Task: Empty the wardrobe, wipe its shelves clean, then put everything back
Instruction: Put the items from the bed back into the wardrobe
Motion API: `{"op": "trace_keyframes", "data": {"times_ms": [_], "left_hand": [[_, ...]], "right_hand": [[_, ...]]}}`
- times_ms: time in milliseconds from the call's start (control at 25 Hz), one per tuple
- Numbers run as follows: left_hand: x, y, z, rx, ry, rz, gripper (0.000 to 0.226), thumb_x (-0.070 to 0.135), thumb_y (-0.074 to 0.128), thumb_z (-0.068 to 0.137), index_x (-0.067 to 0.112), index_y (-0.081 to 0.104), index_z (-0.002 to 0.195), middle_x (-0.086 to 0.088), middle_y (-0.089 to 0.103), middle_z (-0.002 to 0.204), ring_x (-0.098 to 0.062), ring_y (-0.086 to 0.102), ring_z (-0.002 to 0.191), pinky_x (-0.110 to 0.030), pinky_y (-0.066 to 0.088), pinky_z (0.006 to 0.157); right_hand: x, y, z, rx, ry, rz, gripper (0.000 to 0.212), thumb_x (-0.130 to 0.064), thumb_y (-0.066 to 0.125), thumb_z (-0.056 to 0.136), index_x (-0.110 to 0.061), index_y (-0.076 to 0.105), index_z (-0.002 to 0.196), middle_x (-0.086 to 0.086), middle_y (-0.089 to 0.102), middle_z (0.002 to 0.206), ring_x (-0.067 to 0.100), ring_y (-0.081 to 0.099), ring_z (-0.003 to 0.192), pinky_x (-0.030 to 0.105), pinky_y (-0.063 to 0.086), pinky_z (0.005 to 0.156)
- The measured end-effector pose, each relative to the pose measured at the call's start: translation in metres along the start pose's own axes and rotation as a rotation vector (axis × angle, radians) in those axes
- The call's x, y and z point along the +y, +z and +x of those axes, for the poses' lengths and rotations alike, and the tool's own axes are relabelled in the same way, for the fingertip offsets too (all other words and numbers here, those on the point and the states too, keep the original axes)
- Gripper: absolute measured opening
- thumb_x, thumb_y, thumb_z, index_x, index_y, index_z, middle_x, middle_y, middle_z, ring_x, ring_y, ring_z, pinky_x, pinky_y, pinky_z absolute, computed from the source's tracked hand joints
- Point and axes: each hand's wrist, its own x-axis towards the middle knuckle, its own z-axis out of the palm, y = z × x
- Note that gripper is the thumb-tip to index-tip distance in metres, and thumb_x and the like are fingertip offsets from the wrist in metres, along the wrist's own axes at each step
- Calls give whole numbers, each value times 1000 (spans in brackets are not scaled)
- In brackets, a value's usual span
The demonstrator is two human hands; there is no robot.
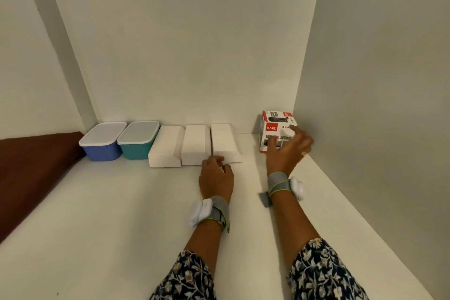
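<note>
Left hand (216,175) curled, right hand (288,151) spread

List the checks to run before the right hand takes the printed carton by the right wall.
1. Right hand free: ok, fingers spread, holding nothing.
2. Red-and-white printed cardboard carton upright on the white shelf: ok.
3. Right hand touching the carton: cannot tell, fingers overlap its front.
4. Left hand free: cannot tell, fingers curled at the front edge of the rightmost white cardboard box.
5. Gap between carton and that box: ok, bare shelf shows.
6. Blue lidded plastic tub and teal lidded plastic tub out of the way: ok, far left of the row.
</note>
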Motion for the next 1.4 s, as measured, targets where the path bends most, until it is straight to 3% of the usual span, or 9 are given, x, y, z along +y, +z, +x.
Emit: {"op": "trace_keyframes", "data": {"times_ms": [120,200,320,520,760,920,1120,1400], "left_hand": [[-1,0,4,187,-89,-150,22,9,57,86,6,54,108,-13,49,114,-28,49,104,-28,37,79],[-2,0,7,198,-113,-150,30,8,59,85,4,51,113,-15,46,119,-29,47,106,-28,37,81],[-2,5,13,171,-103,-106,35,9,58,85,2,49,118,-16,46,121,-30,47,109,-35,42,90],[-3,8,16,179,-102,-90,33,9,58,84,2,50,116,-16,47,120,-30,47,109,-36,43,89],[-4,11,15,128,-21,-26,24,11,54,86,7,54,110,-10,56,112,-24,47,104,-30,39,83],[-5,13,19,163,-36,-54,19,11,55,86,9,54,106,-8,58,107,-22,47,101,-28,38,81],[-5,13,21,137,-53,-41,15,15,54,89,10,60,101,-8,62,104,-26,49,105,-35,43,87],[-6,9,20,139,-28,-68,13,11,54,88,6,63,96,-13,61,104,-28,53,102,-31,42,84]], "right_hand": [[21,-7,16,-42,307,52,80,-14,76,72,-8,33,139,16,30,142,36,32,128,41,33,106],[30,0,20,-202,424,102,76,-17,72,78,-10,30,141,13,35,143,33,36,131,40,32,109],[34,12,18,-363,357,97,62,-19,68,82,-12,39,135,10,44,136,27,45,124,41,36,107],[27,25,12,-559,327,106,48,-15,62,86,-13,44,131,7,46,136,24,50,120,26,37,93],[27,39,17,-608,313,78,49,-9,54,89,-16,38,134,7,51,135,26,50,120,25,36,91],[28,43,15,-638,276,-43,63,-5,53,85,-22,32,142,12,37,137,30,44,123,34,37,101],[30,43,16,-665,272,-72,65,-9,53,85,-24,30,144,12,34,138,33,47,122,42,39,105],[18,27,7,-655,295,-97,63,-11,53,90,-11,25,146,15,29,142,32,50,119,31,37,99]]}}
